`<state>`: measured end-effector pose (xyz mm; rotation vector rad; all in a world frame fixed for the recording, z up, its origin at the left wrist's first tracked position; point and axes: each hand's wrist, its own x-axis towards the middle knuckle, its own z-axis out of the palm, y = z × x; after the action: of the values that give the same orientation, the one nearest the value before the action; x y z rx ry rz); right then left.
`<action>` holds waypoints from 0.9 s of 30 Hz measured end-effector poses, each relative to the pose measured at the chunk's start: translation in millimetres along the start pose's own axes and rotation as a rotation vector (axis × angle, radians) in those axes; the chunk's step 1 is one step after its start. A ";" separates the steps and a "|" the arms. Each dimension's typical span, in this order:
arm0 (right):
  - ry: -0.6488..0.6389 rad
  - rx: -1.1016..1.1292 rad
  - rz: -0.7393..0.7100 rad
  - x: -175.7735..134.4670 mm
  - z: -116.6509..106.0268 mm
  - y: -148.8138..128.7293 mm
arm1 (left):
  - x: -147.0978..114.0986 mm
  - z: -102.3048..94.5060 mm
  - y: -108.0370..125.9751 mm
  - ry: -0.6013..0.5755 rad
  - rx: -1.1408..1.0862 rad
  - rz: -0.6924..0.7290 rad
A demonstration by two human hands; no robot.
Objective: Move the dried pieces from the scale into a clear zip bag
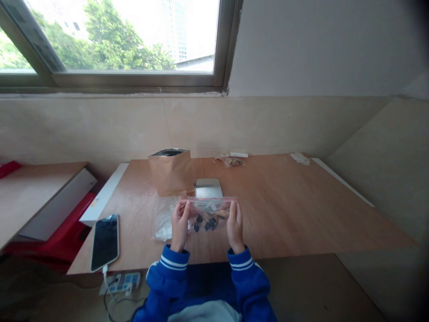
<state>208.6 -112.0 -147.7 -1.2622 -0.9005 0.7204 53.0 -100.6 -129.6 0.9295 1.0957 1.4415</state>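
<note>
"What are the 2 hands doing?"

"Pinching the same clear bag (214, 206). The left hand (179, 225) has thumb and fingers pressed together on its left end, and the right hand (235, 226) grips the right end the same way."

"Where is the bag?"

"Stretched between them above the table (301, 210), with its red line along the top. Dark pieces (210, 223) show through at the left and middle, brown pieces (221, 214) toward the right. They're too small to name."

"And close by?"

"Loose plastic (162, 219) lies beside the left hand. Beyond the bag is a flat silver device (208, 188), and just left of that a brown pouch (171, 173) stands upright, its mouth open."

"Farther out?"

"Near the wall, 1 more bag (233, 162) with brown bits and, well to its right, some crumpled tissue (300, 158). At the table's left edge, a phone (105, 241) with a white cable (105, 271) plugged in."
</note>
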 end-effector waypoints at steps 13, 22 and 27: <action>0.100 -0.055 -0.114 5.7 -16.6 -3.1 | -2.4 -6.7 -4.0 0.084 0.163 0.144; 0.082 -0.004 -0.056 7.6 -24.6 -6.1 | -1.9 -7.7 -0.1 0.082 0.167 0.162; 0.116 -0.027 -0.068 7.8 -28.6 -2.1 | -1.0 -8.1 -0.9 0.062 0.170 0.158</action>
<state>237.4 -119.3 -146.2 -1.2778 -0.8564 0.5770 45.8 -102.7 -132.7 1.1183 1.2283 1.5312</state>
